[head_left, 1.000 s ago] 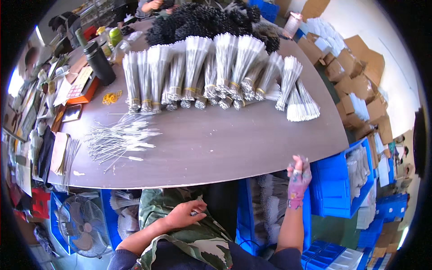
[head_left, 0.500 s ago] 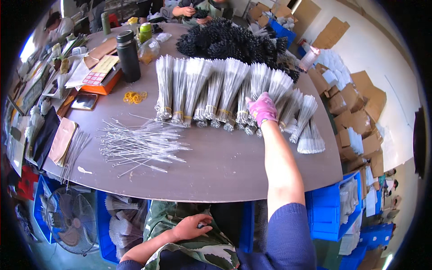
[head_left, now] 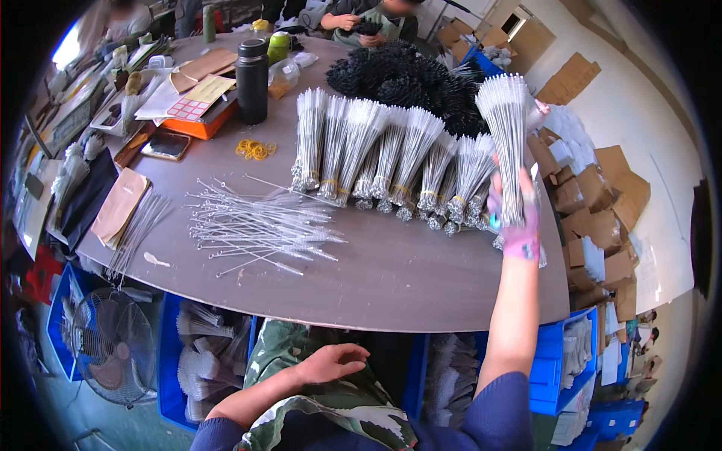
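A wide, round grey-brown table (head_left: pixel 391 278) fills the view, seen from above by a seated person. Across its far half lies a row of banded brush bundles (head_left: pixel 376 154), white bristle heads fanned away, wire stems toward the person, with a heap of black brushes (head_left: pixel 410 79) behind it. Nearer, at centre left, is a loose scatter of single wire brushes (head_left: pixel 256 225). A black flask (head_left: pixel 252 81) stands upright at the far left, yellow rubber bands (head_left: pixel 256 149) near it. The right hand (head_left: pixel 515 218), in a pink glove, is raised over the table's right edge, clenched around the lower stems of one bundle of white brushes (head_left: pixel 508 131), held upright, bristles on top. The left hand (head_left: pixel 331 362) rests released and empty in the lap, below the table edge. The bundle looks light; its thin wires are likely springy and prone to slip apart, so gripping near the banded stem end seems the surest hold
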Available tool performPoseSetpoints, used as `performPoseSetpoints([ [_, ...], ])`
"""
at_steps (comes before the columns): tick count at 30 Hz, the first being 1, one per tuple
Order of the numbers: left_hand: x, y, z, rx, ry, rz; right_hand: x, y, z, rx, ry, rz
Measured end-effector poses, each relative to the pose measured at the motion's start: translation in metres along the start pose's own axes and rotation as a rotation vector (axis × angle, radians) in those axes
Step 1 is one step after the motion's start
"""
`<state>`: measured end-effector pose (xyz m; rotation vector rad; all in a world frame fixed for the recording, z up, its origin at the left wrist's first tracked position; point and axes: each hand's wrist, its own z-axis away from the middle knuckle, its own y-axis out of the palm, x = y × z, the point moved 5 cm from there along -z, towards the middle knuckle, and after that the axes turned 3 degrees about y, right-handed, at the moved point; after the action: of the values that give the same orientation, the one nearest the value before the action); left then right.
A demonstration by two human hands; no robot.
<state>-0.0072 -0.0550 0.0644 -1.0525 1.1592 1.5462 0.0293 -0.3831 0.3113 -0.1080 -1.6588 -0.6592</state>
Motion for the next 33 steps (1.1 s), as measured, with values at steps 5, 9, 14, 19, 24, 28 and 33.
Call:
performPoseSetpoints([
  [5, 0.005, -0.019, 0.005, -0.125, -0.005, 0.269, -0.091, 0.022, 0.122, 0.035, 0.301, -0.060],
  [9, -0.001, -0.034, 0.015, -0.066, -0.028, 0.391, -0.176, 0.050, 0.204, 0.088, 0.407, 0.207],
  [14, -0.007, -0.025, 0.023, -0.112, 0.062, 0.494, -0.256, 0.067, 0.249, 0.228, 0.149, 0.774],
  [19, 0.007, -0.013, 0.020, -0.558, 0.077, 0.580, -0.281, 0.065, 0.248, 0.245, 0.190, 1.105],
  [24, 0.030, -0.028, 0.024, -0.502, 0.036, 0.446, -0.282, 0.035, 0.253, 0.142, 0.244, 1.013],
  [28, 0.015, -0.022, 0.000, -0.493, 0.282, -0.671, -0.265, 0.023, 0.253, -0.191, 0.365, 0.759],
  [33, 0.043, -0.022, -0.030, -0.562, 0.492, -1.102, -0.264, 0.025, 0.251, -0.127, 0.359, 0.648],
])
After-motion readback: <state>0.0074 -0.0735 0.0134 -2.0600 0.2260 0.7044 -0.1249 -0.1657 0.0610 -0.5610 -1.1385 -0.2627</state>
